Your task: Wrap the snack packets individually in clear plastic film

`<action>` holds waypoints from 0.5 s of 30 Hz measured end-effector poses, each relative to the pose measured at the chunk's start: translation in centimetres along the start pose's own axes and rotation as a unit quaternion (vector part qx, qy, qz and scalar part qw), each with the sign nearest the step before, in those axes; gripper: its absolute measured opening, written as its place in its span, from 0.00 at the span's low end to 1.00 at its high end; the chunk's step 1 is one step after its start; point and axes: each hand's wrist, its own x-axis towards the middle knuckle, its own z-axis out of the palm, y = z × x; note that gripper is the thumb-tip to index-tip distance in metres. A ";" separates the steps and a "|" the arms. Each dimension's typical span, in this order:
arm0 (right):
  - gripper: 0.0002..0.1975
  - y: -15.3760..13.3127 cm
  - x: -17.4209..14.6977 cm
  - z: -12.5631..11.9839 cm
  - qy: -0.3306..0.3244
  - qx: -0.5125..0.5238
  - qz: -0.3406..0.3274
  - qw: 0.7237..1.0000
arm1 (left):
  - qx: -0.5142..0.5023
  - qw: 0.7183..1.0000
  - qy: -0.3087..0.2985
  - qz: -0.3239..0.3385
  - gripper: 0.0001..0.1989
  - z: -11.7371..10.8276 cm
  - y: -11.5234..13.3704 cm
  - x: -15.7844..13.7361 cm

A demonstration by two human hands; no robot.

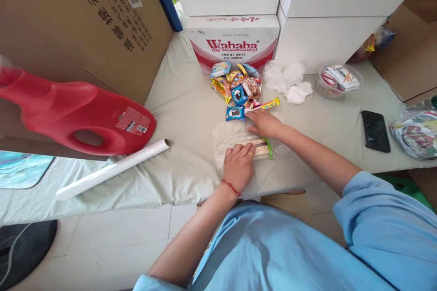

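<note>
My left hand (pixel 239 163) lies over the left end of a clear-wrapped snack pack (pixel 262 149) with green edges, its fingers stretched flat across it. The pack rests on a sheet of thin translucent plastic (pixel 221 138). Just beyond it, my right hand (pixel 264 122) reaches toward the snack pile with its fingers apart. Its fingertips are beside a small blue wrapped snack (pixel 235 113) and a partly hidden red-and-white packet (pixel 253 105); whether they touch either, I cannot tell. Several other packets (pixel 235 77) are heaped behind, and a yellow stick packet (pixel 271 103) lies to the right.
A Wahaha carton (pixel 235 45) stands behind the pile. Crumpled white plastic (pixel 288 79), a round tub (pixel 339 81) and a black phone (pixel 375 131) are on the right. Leftward are a white roll (pixel 112 170), a red bottle (pixel 92 116) and a large cardboard box (pixel 85 22).
</note>
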 end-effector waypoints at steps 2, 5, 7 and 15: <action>0.30 -0.2 0.9 0.5 -0.016 0.006 0.027 0.999 | 0.019 1.000 -0.020 -0.002 0.25 0.8 -0.2 0.6; 0.16 0.4 1.4 0.3 -0.067 0.062 0.034 0.995 | 0.039 0.999 -0.022 0.007 0.24 1.2 -0.5 0.5; 0.08 1.0 1.2 -0.4 -0.063 0.099 -0.003 0.993 | 0.046 0.999 -0.026 0.007 0.24 1.2 -0.5 0.3; 0.08 -0.8 -4.8 -1.7 -0.007 0.129 -0.162 0.978 | 0.048 0.999 -0.021 0.006 0.26 1.3 -0.3 -0.2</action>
